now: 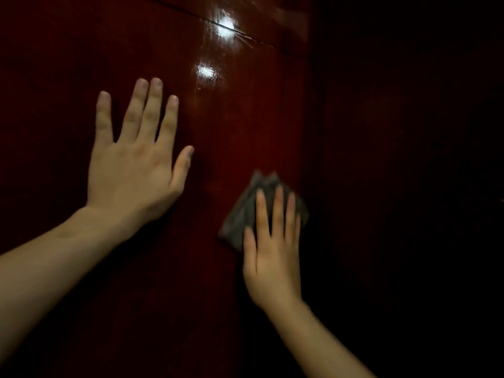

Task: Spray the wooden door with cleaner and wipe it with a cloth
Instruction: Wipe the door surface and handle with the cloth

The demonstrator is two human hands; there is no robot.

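My left hand [136, 170] is up flat, fingers straight and spread; my right hand [272, 257] is flat too, fingers straight.

The place is dim, with just enough light to raise two white glints on the glossy dark-red door [245, 126]. The upper glint [225, 27] is the brighter, and a thin dark seam [191, 14] runs slantwise through it. Just below it sits the smaller lower glint [206, 70]. Right of the upper glint the shine ends at a vertical edge [309, 105]. Beyond that a duller red surface [381, 132] sinks into near-black; wall or woodwork, I cannot tell.
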